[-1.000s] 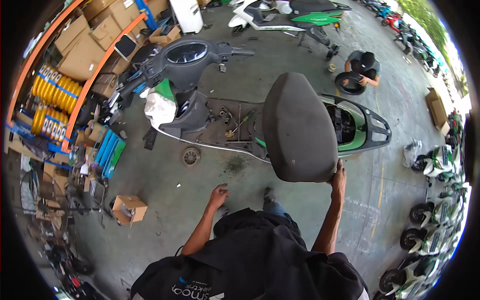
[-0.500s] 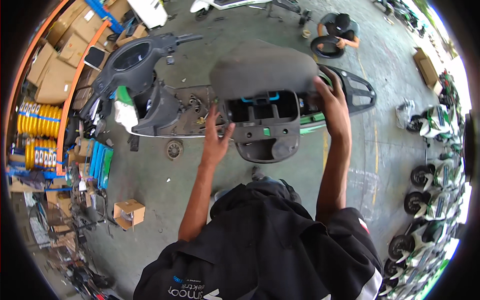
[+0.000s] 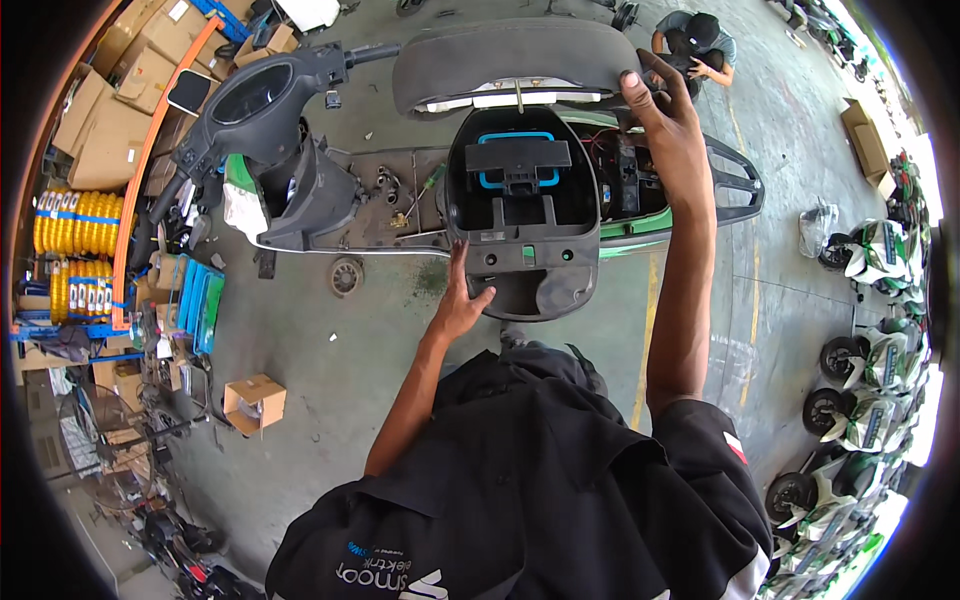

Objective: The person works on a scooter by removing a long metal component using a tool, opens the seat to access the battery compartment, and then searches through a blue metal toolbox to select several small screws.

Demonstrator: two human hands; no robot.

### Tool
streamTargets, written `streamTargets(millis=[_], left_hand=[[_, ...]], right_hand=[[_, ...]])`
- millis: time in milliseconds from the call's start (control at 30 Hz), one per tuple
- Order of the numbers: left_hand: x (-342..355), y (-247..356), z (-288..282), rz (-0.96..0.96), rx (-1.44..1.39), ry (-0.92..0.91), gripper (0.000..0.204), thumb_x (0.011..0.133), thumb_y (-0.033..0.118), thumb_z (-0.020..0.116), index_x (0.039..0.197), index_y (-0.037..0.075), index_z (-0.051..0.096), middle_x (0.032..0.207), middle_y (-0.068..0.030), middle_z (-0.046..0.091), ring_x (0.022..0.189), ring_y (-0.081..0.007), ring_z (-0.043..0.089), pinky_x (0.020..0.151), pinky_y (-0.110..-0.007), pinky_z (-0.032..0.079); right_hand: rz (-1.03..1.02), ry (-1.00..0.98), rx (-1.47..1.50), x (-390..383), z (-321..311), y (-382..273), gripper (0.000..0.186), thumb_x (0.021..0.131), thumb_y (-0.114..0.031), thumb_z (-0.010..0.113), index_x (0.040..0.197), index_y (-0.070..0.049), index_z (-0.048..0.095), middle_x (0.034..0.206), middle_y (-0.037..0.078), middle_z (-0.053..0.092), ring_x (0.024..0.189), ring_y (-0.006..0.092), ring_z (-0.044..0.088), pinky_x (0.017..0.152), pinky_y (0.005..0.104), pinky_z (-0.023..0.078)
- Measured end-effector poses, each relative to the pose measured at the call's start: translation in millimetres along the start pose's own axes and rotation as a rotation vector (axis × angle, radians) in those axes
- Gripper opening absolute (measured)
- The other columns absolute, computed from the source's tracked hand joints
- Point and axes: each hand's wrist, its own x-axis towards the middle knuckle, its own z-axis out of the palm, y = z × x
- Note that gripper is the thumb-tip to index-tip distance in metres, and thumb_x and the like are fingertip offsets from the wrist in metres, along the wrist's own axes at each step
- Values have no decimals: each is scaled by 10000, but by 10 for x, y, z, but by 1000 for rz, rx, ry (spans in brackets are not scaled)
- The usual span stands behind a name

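A black scooter seat (image 3: 510, 58) stands tilted up on its hinge, its pale underside edge towards me. My right hand (image 3: 665, 105) grips its right end, thumb on the near side. Below the seat, a black under-seat storage box (image 3: 545, 260) shows its inside, with a blue-rimmed opening (image 3: 517, 140) partly covered by a black flap (image 3: 515, 156). My left hand (image 3: 463, 300) holds the box's lower left edge, fingers along the side and thumb on the front. The box sits across the stripped scooter body (image 3: 390, 205), where wires and parts show on the right.
The scooter's dark handlebar housing (image 3: 260, 105) is at left. A loose wheel-like part (image 3: 346, 277) and an open carton (image 3: 255, 402) lie on the floor. Another person (image 3: 697, 50) crouches far right. Shelves of cartons (image 3: 120, 140) line the left; parked scooters (image 3: 870, 350) line the right.
The seat has swung up and away, uncovering the box's inside. My right hand has risen with it. My left hand has moved lower along the box's left edge.
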Motion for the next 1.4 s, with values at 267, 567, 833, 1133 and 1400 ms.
streamTargets(millis=[267, 567, 833, 1133, 1400], left_hand=[[62, 297, -17, 5, 138, 167, 602, 792, 98, 713, 1316, 51, 418, 1448, -186, 388, 1362, -363, 377, 1117, -442, 337], [11, 719, 105, -256, 681, 259, 348, 740, 331, 821, 932, 70, 693, 1407, -122, 472, 1355, -372, 371, 1053, -557, 357], [15, 632, 180, -323, 748, 331, 287, 742, 394, 812, 854, 132, 782, 1479, -90, 439, 1421, -395, 268, 1073, -619, 293], [-215, 356, -184, -289, 204, 469, 326, 769, 327, 810, 952, 61, 766, 1210, -157, 658, 1166, -300, 599, 988, -378, 454], [-705, -959, -547, -1037, -286, 433, 546, 828, 449, 738, 1256, 121, 650, 1230, -21, 664, 1067, -220, 625, 876, -444, 475]], right_hand=[[10, -26, -12, -114, -58, 114, 678, 855, -426, 751, 1355, -42, 503, 698, 1, 510, 614, 61, 459, 548, 227, 364], [12, -11, -11, -438, -161, 349, 682, 832, -395, 775, 1360, -52, 513, 743, -12, 448, 651, 68, 447, 595, 221, 393], [80, 30, 12, -540, -123, 295, 683, 807, -396, 798, 1326, -34, 544, 791, 11, 511, 699, 91, 487, 642, 239, 430], [213, -36, 107, -1032, -385, 609, 735, 772, -291, 840, 1374, -74, 478, 879, 30, 504, 797, 118, 499, 709, 263, 472], [578, 11, 94, -2098, -218, 1044, 784, 890, -467, 676, 1438, -57, 293, 1221, 238, 501, 1020, 297, 600, 847, 388, 515]])
